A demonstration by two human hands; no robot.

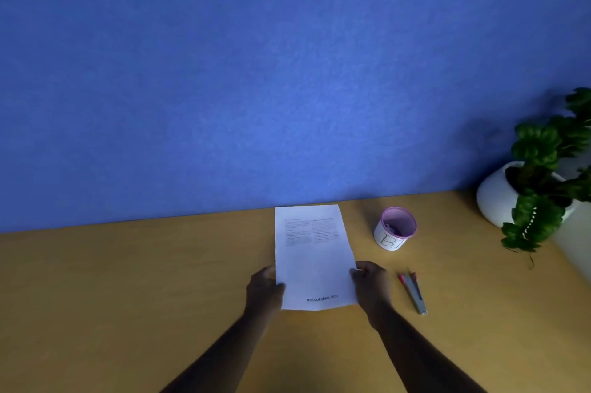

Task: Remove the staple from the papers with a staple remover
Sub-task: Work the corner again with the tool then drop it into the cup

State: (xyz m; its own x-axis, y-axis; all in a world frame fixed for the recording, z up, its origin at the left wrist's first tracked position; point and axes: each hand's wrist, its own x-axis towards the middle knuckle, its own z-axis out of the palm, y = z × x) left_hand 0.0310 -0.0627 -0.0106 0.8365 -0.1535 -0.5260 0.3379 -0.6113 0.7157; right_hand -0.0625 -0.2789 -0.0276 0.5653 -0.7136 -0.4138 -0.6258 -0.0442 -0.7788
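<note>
We see both hands on the papers (311, 256), one at each long side near the sheet's near end: the left hand (263, 288) closes its grip on the left edge, thumb lying over the page, and the right hand (371, 280) pinches the right edge with fingertips on top. The papers lie flat on the surface (128, 296), their far end almost touching the back edge where the blue wall (256, 73) rises; printed text fills the far part and a line of web address sits at the near end. We cannot make out the staple. We count one staple remover (413, 292), grey with red at its far end, lying just to the right of the right hand and apart from it, untouched. Beyond it, nearer the back edge, stands one white cup (395, 229) with a pink rim; something small and dark lies inside, too blurred to tell. At the back right corner sits one white pot (494, 197) holding a green leafy plant (540, 175).
</note>
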